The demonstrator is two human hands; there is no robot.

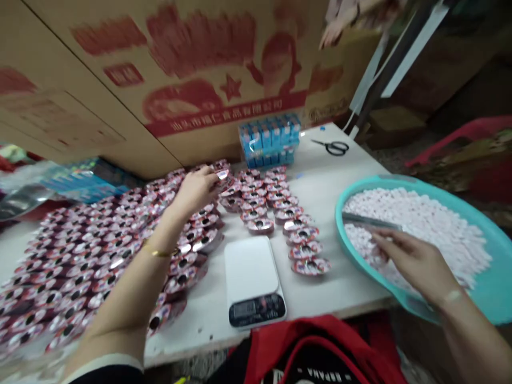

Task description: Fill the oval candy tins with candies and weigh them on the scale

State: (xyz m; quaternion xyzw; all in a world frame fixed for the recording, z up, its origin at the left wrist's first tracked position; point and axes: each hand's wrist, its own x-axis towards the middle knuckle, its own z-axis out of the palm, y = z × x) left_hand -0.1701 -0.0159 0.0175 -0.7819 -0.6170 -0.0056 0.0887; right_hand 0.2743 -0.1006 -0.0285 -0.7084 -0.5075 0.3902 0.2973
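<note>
The left hand (200, 186) bends its fingers over the rows of small red-and-white packs (120, 234) on the worktop (322, 178); whether it grips one cannot be told. The right hand (418, 261), fingertips bunched, is over white pieces (436, 224) in a teal basin (496, 288); whether it holds any is unclear. Between the hands sits a white digital scale (252, 269); beyond lie blue boxes (270, 138), scissors (336, 148) and a printed carton (200, 58).

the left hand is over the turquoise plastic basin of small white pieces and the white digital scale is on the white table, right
Wrong hand: the head view shows the right hand over the turquoise plastic basin of small white pieces. The white digital scale is on the white table.
</note>
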